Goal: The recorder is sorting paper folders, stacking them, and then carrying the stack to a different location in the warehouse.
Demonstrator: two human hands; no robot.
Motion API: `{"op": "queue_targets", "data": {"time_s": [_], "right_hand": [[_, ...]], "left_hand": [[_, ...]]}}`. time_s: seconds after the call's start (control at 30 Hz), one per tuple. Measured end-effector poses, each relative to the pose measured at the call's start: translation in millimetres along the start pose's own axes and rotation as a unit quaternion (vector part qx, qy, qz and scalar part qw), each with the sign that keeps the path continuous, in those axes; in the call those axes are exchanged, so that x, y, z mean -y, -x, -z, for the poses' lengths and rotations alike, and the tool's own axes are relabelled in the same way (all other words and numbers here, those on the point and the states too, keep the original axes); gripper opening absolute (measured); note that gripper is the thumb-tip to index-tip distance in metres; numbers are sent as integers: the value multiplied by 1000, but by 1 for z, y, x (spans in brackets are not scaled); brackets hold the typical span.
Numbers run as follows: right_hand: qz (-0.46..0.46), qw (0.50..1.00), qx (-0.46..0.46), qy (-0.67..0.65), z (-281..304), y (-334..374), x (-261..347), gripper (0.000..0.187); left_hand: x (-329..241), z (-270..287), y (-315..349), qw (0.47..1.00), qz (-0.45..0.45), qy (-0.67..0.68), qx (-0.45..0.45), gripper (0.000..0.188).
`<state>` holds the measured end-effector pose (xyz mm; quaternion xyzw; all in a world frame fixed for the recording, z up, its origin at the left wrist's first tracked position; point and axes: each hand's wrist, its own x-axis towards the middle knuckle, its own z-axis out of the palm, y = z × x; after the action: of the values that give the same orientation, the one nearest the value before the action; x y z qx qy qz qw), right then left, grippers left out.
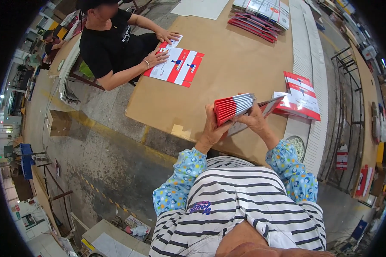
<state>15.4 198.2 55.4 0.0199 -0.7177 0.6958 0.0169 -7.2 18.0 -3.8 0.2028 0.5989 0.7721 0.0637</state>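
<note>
My left hand (210, 129) is closed around one side of a thick bundle of flat folded cartons (230, 109), red and white, held up above the near edge of the table. Their folded edges face upward in a row of ridges. At the bundle's other side my right hand (257, 121) grips it, its fingers partly hidden behind the cartons. A flat carton panel (270, 105) slants out past the right hand; whether it belongs to the bundle I cannot tell. Right of my hands, more red and white flat cartons (302, 97) lie in a loose pile.
The brown-topped table (240, 64) stretches away from me. Across its left side a co-worker presses both hands on flat cartons (176, 65). Tied stacks of cartons (261, 17) stand at the far end. A bowl of rubber bands (297, 145) sits near my right sleeve.
</note>
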Motion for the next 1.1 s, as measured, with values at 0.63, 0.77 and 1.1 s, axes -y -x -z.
{"op": "queue_targets", "data": {"time_s": [0.63, 0.77, 1.1], "right_hand": [[44, 998, -21, 45, 28, 5, 4, 54], [34, 999, -7, 7, 32, 16, 6, 51], [189, 879, -296, 322, 73, 77, 30, 33]], "left_hand": [[-10, -38, -29, 992, 47, -120, -8, 62], [-15, -45, -23, 993, 19, -116, -14, 44], [-32, -35, -23, 991, 49, -126, -3, 25]]}}
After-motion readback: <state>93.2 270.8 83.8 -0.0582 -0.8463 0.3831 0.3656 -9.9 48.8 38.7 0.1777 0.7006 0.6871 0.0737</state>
